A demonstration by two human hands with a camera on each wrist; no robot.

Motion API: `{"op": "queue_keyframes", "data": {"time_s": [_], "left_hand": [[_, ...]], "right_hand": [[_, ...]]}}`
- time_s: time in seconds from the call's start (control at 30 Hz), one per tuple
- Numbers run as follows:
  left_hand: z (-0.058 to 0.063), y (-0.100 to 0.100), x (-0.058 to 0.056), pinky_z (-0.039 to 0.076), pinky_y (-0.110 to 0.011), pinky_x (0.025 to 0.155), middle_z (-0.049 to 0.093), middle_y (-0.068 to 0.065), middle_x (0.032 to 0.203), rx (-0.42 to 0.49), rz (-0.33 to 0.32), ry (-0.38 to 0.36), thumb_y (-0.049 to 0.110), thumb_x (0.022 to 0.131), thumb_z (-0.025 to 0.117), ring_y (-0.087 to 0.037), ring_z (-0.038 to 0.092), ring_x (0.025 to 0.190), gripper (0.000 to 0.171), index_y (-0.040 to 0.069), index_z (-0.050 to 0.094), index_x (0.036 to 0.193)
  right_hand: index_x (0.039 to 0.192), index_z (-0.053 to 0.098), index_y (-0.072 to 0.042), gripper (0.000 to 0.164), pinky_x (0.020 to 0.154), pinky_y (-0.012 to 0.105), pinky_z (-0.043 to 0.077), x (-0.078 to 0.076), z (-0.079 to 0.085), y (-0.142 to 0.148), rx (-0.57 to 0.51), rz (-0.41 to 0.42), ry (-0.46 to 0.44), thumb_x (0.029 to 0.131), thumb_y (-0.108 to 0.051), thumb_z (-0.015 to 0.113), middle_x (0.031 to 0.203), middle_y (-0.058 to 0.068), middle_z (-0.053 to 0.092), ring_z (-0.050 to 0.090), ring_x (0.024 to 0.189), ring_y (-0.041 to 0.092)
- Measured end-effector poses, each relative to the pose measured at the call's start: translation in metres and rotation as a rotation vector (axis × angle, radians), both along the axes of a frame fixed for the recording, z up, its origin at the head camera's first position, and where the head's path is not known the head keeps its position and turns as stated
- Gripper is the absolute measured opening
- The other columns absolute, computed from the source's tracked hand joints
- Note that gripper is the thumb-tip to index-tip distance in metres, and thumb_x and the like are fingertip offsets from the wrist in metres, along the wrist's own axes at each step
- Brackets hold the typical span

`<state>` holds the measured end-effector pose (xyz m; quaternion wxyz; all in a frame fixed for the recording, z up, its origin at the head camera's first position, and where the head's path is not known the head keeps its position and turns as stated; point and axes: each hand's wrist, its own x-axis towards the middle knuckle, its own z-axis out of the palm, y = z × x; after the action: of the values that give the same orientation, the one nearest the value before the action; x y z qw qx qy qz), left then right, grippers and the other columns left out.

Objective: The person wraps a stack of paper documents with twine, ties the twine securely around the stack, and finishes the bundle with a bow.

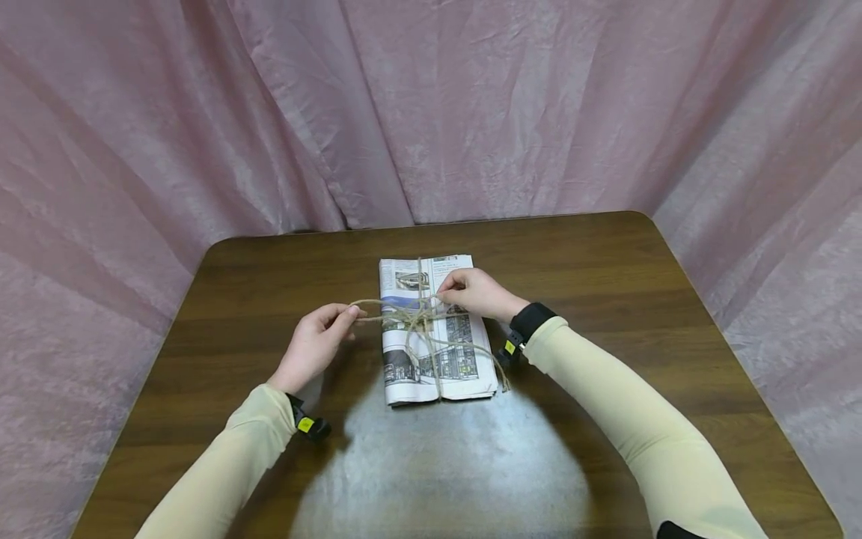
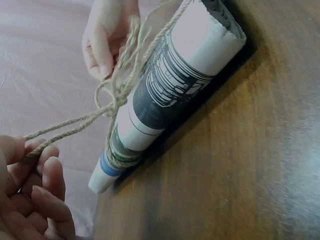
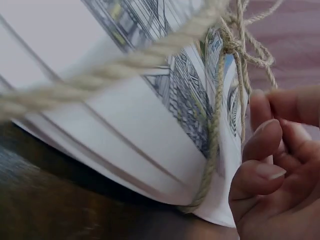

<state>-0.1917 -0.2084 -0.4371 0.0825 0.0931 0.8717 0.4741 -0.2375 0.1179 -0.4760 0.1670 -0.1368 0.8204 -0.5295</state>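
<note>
A folded newspaper bundle [image 1: 407, 392] lies on the table, with jute twine [image 1: 435, 367] wrapped around it lengthwise and across. Over the middle of its upper face sits the twine's knot [image 2: 118, 100]. At the bundle's left side, my left hand [image 1: 315, 340] pinches a doubled strand of twine between thumb and fingers, drawn out from the knot. My right hand [image 1: 486, 296] is above the bundle's right half, pinching another piece of twine near the knot between thumb and index finger. In the right wrist view, several right-hand fingers [image 3: 267, 172] curl beside the bundle.
A loose twine end [image 1: 505, 383] hangs past the bundle's right edge onto the wooden table [image 1: 269, 277]. Pink curtains [image 1: 485, 112] hang behind the table and along both sides. Both wrists carry black straps with small cameras [image 1: 313, 427].
</note>
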Motion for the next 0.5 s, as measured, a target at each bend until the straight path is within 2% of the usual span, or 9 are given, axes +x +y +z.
{"op": "queue_keyframes", "data": {"time_s": [0.23,0.37,0.5], "left_hand": [[-0.008,-0.016,0.009,0.052,-0.028,0.06,0.07,-0.02,0.103,0.019,0.025,-0.101,0.043,0.103,0.061,-0.031,0.062,0.081,0.043,0.004,0.073,0.116],[-0.009,-0.018,0.013,0.05,-0.028,0.059,0.071,-0.018,0.106,0.057,0.03,-0.135,0.041,0.103,0.063,-0.028,0.061,0.08,0.043,0.002,0.072,0.119],[-0.009,-0.019,0.014,0.049,-0.027,0.059,0.072,-0.017,0.107,0.083,0.032,-0.149,0.039,0.103,0.063,-0.026,0.06,0.078,0.041,0.003,0.072,0.12]], "right_hand": [[0.112,0.066,0.0,0.021,0.067,0.034,0.045,0.007,-0.007,0.006,-0.125,-0.162,-0.174,0.104,-0.018,0.062,0.1,0.014,0.069,0.056,0.078,0.024],[0.11,0.064,0.003,0.019,0.066,0.035,0.041,0.008,-0.01,0.009,-0.194,-0.237,-0.219,0.105,-0.015,0.06,0.098,0.017,0.066,0.051,0.074,0.025],[0.109,0.062,0.003,0.017,0.065,0.033,0.041,0.01,-0.011,0.011,-0.241,-0.292,-0.235,0.104,-0.013,0.059,0.097,0.017,0.065,0.052,0.074,0.024]]}}
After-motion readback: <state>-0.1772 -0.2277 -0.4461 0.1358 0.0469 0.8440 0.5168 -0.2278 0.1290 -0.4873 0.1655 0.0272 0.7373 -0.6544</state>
